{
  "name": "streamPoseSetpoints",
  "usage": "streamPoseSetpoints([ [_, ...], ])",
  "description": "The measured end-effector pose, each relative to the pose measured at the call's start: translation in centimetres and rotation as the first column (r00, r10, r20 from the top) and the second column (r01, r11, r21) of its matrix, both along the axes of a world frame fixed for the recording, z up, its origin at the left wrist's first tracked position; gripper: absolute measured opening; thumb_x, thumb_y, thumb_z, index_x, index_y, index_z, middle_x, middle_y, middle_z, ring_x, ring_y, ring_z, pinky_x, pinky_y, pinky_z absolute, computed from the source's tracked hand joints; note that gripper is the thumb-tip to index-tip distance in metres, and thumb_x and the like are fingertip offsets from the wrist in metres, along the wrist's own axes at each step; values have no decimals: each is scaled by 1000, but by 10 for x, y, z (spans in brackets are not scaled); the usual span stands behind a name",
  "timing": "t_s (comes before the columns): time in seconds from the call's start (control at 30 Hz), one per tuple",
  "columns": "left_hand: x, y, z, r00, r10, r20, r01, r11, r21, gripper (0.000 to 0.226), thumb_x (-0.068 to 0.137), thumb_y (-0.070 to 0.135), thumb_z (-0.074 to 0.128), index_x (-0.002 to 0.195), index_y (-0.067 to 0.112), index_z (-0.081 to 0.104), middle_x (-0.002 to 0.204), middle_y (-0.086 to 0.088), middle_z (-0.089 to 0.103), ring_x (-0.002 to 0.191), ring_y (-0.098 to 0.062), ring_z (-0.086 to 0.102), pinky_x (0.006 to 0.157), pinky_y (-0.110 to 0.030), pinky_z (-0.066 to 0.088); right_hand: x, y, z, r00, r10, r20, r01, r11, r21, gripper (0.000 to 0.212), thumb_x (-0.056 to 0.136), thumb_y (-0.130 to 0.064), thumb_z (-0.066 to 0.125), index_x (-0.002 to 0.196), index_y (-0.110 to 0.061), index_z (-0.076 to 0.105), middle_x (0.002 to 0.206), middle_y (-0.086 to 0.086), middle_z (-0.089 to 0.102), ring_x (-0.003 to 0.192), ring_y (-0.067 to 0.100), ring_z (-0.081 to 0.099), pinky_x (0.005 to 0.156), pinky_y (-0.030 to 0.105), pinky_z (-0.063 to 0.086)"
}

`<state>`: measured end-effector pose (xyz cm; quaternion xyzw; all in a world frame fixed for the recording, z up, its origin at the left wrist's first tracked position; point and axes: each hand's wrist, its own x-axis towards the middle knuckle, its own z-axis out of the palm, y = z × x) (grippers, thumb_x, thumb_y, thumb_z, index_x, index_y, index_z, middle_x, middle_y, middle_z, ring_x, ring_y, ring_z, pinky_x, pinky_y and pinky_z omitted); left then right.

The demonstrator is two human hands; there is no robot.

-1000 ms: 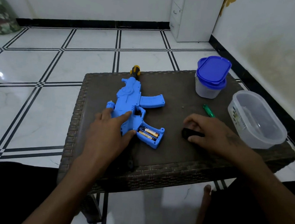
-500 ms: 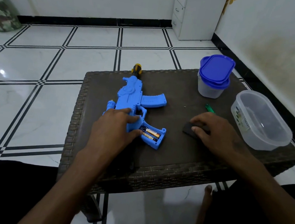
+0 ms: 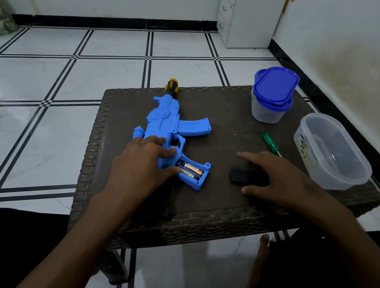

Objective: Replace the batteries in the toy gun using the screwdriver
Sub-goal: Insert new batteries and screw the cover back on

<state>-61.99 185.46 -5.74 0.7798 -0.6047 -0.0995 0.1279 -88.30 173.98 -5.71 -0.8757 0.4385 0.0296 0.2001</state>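
A: Toy gun (image 3: 162,126) at 10 o'clock, batteries (image 3: 191,168) exposed; left hand (image 3: 141,166) flat, pressing it.
B: Right hand (image 3: 282,178) spread over black cover (image 3: 240,175). Could lose tiny screw (image 3: 234,134) if brushed.

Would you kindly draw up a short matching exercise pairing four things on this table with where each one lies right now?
Things:
1. batteries
2. screwdriver
3. black cover
4. blue lid

Places:
A. under the right hand's fingers
B. on top of the small container
C. in the toy gun's open grip
D. on the table beside the clear tub

Pairs: 1-C, 2-D, 3-A, 4-B
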Motion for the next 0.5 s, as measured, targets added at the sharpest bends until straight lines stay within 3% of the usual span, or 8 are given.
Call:
streamPoseSetpoints([
  [0.07, -1, 0, -2, 1000, 1, -13, -1, 1000, -3, 54, 80, 58, 65, 131, 39, 57, 147, 9, 45, 133, -21, 40, 100, -51, 45, -3, 1, -2, 999, 2, 53, -2, 1000, -1, 71, 78, -38, 79, 139, -38, 44, 133, -6, 53, 121, 12, 51, 102, 29, 44],
  [0.23, 0, -1, -4, 999, 10, -35, -10, 1000, -14, 54, 80, 55, 67, 130, 38, 59, 146, 8, 46, 133, -22, 40, 99, -52, 46, -6, 2, -3, 988, 7, 152, -2, 999, -37, 37, 81, -25, 78, 113, -35, 62, 112, -9, 63, 101, 6, 59, 84, 20, 44],
  [0.4, 0, -2, -4, 999, 12, -53, -12, 1000, -13, 53, 79, 55, 68, 129, 40, 59, 145, 9, 46, 131, -21, 40, 98, -51, 46, 6, 7, 3, 922, -72, 379, 81, 997, -6, 28, 79, -28, 79, 105, -30, 70, 100, -14, 68, 92, 1, 62, 78, 18, 51],
  [0.5, -1, -2, -4, 999, 12, -43, -12, 1000, -10, 52, 80, 55, 68, 129, 40, 59, 145, 9, 45, 131, -21, 40, 98, -51, 46, 19, 17, 9, 861, -33, 508, 47, 999, -15, 28, 77, -26, 80, 104, -26, 73, 98, -11, 70, 92, 5, 65, 76, 21, 55],
])
